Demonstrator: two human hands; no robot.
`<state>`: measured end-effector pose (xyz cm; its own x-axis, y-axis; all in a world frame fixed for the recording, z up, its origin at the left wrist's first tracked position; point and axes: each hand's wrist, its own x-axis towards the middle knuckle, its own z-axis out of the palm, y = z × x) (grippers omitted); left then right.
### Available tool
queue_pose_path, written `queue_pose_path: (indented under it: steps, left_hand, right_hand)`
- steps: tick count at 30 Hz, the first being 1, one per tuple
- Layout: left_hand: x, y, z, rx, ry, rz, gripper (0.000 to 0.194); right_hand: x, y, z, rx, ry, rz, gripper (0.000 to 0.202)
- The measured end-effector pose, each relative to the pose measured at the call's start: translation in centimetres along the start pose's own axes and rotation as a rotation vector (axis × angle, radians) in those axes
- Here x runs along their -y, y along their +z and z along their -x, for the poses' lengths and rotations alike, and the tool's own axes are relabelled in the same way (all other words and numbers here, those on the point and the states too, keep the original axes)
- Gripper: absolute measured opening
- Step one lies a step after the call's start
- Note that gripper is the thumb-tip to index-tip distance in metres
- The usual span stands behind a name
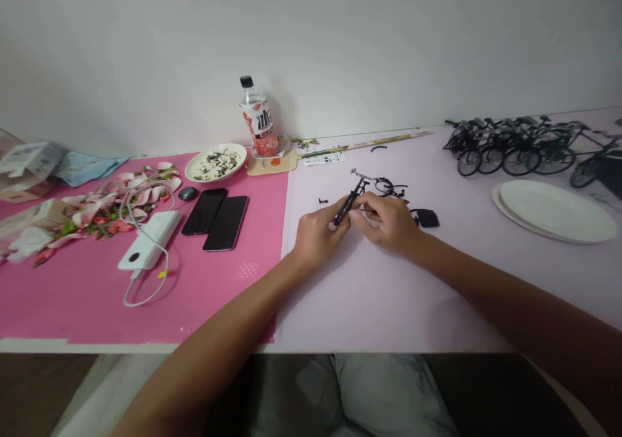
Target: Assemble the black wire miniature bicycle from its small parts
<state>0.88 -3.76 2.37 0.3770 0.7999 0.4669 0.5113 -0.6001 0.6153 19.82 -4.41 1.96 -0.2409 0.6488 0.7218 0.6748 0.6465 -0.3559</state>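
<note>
Between my two hands is a small black model bicycle frame (pixel 346 208), tilted, with silver handlebars (pixel 359 175) at its upper end. My left hand (pixel 318 235) is closed on the frame from the left. From the right, my right hand (pixel 386 222) has its fingers pinched together against the frame; what lies between those fingertips is hidden. Just beyond my right hand lie loose black bicycle parts (pixel 389 187), partly covered by it. A flat black piece (pixel 427 218) rests to its right. A tiny black part (pixel 323 201) lies left of the frame.
Finished-looking model bicycles (pixel 515 145) stand in a row at the back right, behind stacked white plates (pixel 558 210). To the left are two phones (pixel 226 223), a power bank (pixel 150 239) with cable, a bowl (pixel 190 168), a bottle (pixel 262 126) and artificial petals (pixel 92 210).
</note>
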Motion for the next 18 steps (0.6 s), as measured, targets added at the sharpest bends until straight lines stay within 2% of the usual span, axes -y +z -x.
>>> queue_pose_path:
  steps: [7, 12, 18]
  left_hand:
    - [0.27, 0.17, 0.05, 0.024, -0.005, 0.028, 0.038]
    - [0.14, 0.1, 0.09, 0.031, -0.015, 0.051, 0.038]
    - [0.2, 0.14, 0.06, 0.025, -0.014, 0.046, 0.039]
  right_hand:
    - [-0.06, 0.08, 0.17, 0.021, 0.091, -0.074, 0.02]
    - [-0.07, -0.11, 0.2, 0.042, 0.097, -0.113, 0.014]
    - [-0.17, -0.03, 0.2, 0.05, 0.101, -0.142, 0.018]
